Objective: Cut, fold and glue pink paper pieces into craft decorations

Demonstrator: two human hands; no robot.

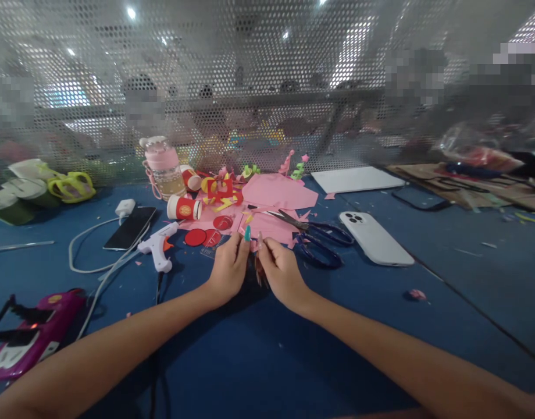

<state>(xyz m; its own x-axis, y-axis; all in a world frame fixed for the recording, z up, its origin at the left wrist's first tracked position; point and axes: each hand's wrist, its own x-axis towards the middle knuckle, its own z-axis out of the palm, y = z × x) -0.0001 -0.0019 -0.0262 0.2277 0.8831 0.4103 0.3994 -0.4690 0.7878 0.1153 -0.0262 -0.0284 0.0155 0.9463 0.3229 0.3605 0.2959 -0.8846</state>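
Observation:
My left hand [229,265] and my right hand [281,270] meet at the middle of the blue table [267,361], thumbs pointing away from me. Both are closed in a pinch on a small pink piece [254,245], mostly hidden between the fingertips. Just beyond them lie pink paper sheets [278,195] and red paper circles [195,237]. Scissors with dark blue handles [320,256] rest to the right of my hands, their blades over the paper. A white glue gun [157,247] lies to the left.
At left are a black phone [131,228], a white cable and a purple power strip [36,331]. A paper cup [184,208] and a pink-lidded bottle [161,167] stand behind. A white phone [374,238] is at right. A perforated metal screen [259,75] closes the back.

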